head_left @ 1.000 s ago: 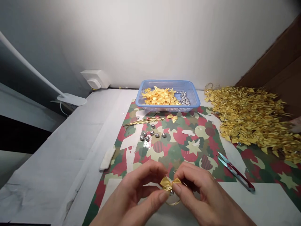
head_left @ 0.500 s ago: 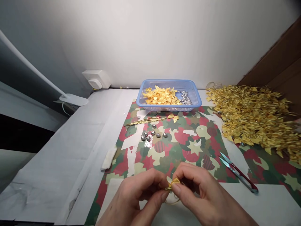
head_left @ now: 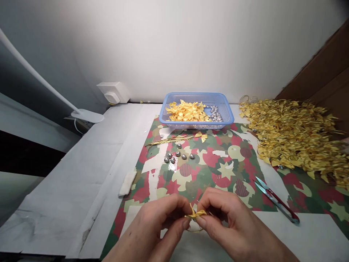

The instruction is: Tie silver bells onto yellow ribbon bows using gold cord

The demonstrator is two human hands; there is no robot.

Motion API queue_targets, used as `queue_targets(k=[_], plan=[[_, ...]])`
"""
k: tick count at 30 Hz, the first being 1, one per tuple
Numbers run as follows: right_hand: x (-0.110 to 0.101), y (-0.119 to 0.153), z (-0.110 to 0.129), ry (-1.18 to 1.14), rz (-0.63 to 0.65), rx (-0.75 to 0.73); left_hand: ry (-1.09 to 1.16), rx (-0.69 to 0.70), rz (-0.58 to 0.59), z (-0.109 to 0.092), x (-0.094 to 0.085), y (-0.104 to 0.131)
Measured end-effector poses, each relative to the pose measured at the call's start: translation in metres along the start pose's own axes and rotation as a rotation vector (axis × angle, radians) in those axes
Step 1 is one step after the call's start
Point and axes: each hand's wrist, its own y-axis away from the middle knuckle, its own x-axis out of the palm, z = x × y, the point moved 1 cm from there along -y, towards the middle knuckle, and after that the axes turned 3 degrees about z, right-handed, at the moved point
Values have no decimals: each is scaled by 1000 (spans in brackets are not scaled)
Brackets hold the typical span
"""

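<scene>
Both hands, left [head_left: 159,222] and right [head_left: 231,222], pinch one small gold ribbon bow [head_left: 196,213]; large finished gold pile [head_left: 294,136] right, blue plastic basket [head_left: 196,111] still stocked.

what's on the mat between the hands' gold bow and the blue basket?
Head view: between the gold bow and the blue basket lie loose silver bells, a bundle of gold cords and one small loose bow, all on the patterned mat.

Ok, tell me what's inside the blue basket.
The blue basket holds a heap of yellow ribbon bows on its left and small silver bells on its right. Whatever lies beneath the bows is covered.
</scene>
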Motion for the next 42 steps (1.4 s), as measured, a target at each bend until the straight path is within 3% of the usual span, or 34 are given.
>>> queue_targets(k=[6,14,21,29,42], plan=[[-1,-1,-1,-99,8,27,-55,-25,100,3,-4,-1],[-2,-1,2,-122,16,34,261,-91,223,1,-8,-4],[-2,0,2,-91,18,28,415,-80,228,-5,-8,-6],[-1,-2,2,-204,19,67,401,-77,237,0,-5,-2],[-2,-3,-1,-212,26,75,278,-92,119,-1,2,-2]])
